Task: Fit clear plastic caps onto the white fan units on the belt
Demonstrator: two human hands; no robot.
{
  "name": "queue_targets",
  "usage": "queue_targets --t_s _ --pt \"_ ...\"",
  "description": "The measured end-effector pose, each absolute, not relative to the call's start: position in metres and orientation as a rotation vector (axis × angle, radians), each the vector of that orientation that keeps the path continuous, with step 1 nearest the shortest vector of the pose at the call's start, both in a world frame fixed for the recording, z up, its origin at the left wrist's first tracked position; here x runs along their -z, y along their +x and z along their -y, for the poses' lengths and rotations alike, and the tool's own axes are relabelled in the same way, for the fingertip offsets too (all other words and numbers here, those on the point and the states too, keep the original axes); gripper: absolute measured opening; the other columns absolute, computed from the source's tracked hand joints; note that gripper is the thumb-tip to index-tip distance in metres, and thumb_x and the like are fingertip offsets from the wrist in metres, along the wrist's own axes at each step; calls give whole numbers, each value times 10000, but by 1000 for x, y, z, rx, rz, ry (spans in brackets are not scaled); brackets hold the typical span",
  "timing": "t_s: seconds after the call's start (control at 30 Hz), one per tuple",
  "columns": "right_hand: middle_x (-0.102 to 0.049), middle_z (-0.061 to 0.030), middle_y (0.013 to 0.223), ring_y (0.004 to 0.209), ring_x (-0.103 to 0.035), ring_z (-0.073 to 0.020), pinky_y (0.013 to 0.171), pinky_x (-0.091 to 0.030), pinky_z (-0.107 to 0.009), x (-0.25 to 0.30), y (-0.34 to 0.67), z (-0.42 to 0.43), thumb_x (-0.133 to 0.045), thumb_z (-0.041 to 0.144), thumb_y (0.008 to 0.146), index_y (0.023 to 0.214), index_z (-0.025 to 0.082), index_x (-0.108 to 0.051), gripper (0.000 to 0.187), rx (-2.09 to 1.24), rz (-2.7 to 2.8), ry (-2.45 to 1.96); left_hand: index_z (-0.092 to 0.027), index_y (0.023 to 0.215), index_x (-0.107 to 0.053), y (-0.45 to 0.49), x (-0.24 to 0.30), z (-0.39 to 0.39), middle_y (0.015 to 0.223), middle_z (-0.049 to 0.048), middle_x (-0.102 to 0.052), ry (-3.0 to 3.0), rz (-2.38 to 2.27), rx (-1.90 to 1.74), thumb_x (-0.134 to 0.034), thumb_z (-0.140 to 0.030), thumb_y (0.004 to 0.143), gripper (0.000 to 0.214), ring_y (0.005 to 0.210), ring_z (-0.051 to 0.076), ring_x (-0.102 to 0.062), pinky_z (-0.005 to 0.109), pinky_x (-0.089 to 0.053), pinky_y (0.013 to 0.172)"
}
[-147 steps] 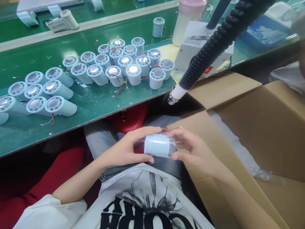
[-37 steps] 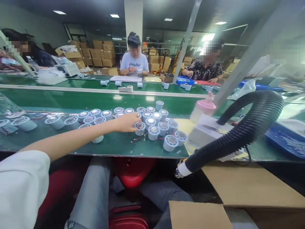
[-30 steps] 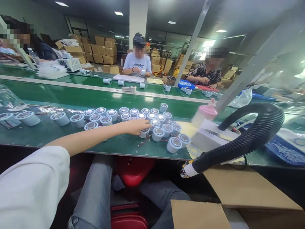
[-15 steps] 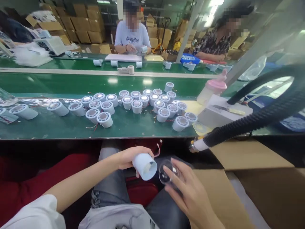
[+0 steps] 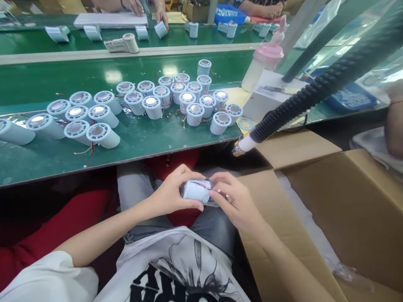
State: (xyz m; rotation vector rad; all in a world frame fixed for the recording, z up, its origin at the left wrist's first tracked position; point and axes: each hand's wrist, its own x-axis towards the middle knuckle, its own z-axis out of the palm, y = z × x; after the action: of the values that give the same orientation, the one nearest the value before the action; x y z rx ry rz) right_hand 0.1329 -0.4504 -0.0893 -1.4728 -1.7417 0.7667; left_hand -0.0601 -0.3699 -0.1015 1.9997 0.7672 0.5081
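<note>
Over my lap, both hands hold one pale blue cylinder part (image 5: 195, 189) with thin red wires on it. My left hand (image 5: 171, 193) wraps its left end, thumb below and fingers on top. My right hand (image 5: 234, 201) pinches the right end, where a clear plastic cover (image 5: 217, 197) sits against the part. On the green bench (image 5: 132, 140) in front lie and stand several more of the same parts (image 5: 151, 102), some upright with shiny tops, some on their sides at the left.
A black corrugated hose (image 5: 302, 96) ends in a white nozzle (image 5: 242, 146) near the bench edge. An open cardboard box (image 5: 330, 201) stands at my right. A white device (image 5: 270, 94) and pink-capped bottle (image 5: 261, 63) sit behind. Other people's hands (image 5: 135, 6) work across the belt.
My left hand reached to the bench, took a part and brought it down to my lap. My right hand brought the clear cover onto its end. The view tilted down.
</note>
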Motion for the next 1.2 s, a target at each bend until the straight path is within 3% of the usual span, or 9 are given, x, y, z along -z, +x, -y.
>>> queue_targets --t_s 0.2,0.37,0.47,0.53,0.6,0.7,0.83,1.0,1.2 --pt "-631 -60 860 803 -626 -162 624 -492 -228 90 135 452 -607 238 802 548 167 -604 263 -989 1379 -1490 -247 1215 -577 -60 120 369 1171 96 -575 1951 -514 -503 -833 -379 571 706 1102 252 -551 413 -439 976" --pt "-670 -49 805 782 -650 -174 602 -524 -242 94 141 454 -628 246 785 497 180 -593 298 -1110 1162 -1407 -243 1266 -520 -60 111 376 1223 89 -579 1655 -499 -377 -766 -276 682 634 1088 227 -587 340 -508 896" --pt "-689 -72 1068 991 -651 -231 768 -564 -319 94 144 458 -695 267 762 713 206 -693 78 -1155 1287 -1313 -226 1255 -503 -60 108 381 1258 93 -554 1423 -538 -363 -756 -244 696 613 1053 202 -600 317 -519 876" --pt "-600 -90 1273 1172 -567 -264 956 -500 -383 93 146 463 -769 239 700 976 229 -699 284 -1084 1516 -1329 -213 1235 -503 -61 109 383 1247 94 -561 1276 -582 -389 -760 -237 693 599 1008 186 -614 315 -521 867" --pt "-568 -100 1314 1232 -520 -258 1041 -435 -393 93 148 468 -778 196 695 1103 229 -652 428 -948 1697 -1372 -214 1238 -495 -62 110 384 1210 95 -578 1170 -592 -373 -750 -252 707 589 912 173 -637 307 -545 783" --pt "-608 -90 1254 1201 -548 -235 1027 -456 -371 95 150 473 -729 188 756 1098 222 -618 361 -875 1753 -1336 -248 1294 -472 -65 110 384 1233 100 -575 1178 -562 -323 -744 -283 717 639 896 189 -647 298 -551 722" --pt "-568 -82 1288 1174 -567 -232 952 -528 -352 96 152 476 -712 230 783 1135 236 -569 380 -1084 1635 -1287 -309 1351 -447 -67 103 382 1372 89 -510 1345 -522 -308 -783 -246 671 761 1111 244 -598 341 -516 896" --pt "-589 -91 1227 1137 -585 -265 913 -552 -414 95 153 476 -711 261 783 1142 238 -563 389 -1211 1508 -1307 -294 1362 -450 -67 97 382 1425 111 -468 1437 -455 -361 -785 -201 665 779 1244 277 -517 392 -465 1002" --pt "-588 -28 1183 1077 -596 -184 850 -566 -294 92 152 476 -692 223 802 1150 301 -559 381 -1336 1363 -1235 -265 1354 -470 -67 94 379 1392 120 -502 1553 -450 -377 -777 -220 674 748 1245 276 -515 391 -458 1012"
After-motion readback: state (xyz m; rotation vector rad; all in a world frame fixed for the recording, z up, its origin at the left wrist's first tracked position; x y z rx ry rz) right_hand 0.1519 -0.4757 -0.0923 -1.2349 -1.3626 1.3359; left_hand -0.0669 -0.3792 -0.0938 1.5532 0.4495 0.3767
